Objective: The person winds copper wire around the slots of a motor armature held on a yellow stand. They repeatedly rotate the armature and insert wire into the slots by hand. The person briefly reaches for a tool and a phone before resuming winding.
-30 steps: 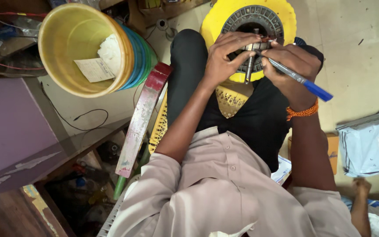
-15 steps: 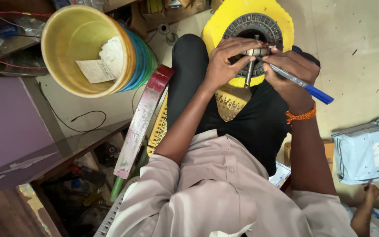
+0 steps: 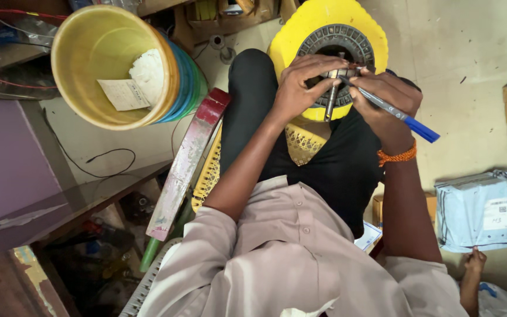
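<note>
A round yellow part [image 3: 300, 35] with a dark ribbed metal ring and a metal shaft [image 3: 331, 100] at its centre rests on my lap. My left hand [image 3: 303, 85] lies over the ring's lower left, fingers curled around the shaft. My right hand [image 3: 385, 97] grips a blue-capped pen [image 3: 391, 110], its tip pointing at the ring's centre near my left fingertips. An orange thread band circles my right wrist. The hub under my fingers is partly hidden.
A stack of plastic buckets [image 3: 118, 64], yellow innermost with paper scraps, stands at upper left. A worn red-and-grey bat-like board [image 3: 186, 164] leans beside my left leg. A pale blue packet [image 3: 479, 211] lies on the floor at right, near another person's hand [image 3: 473, 264].
The view has shifted slightly; both hands stay on the yellow part. The pen tip has edged closer to the ring's centre.
</note>
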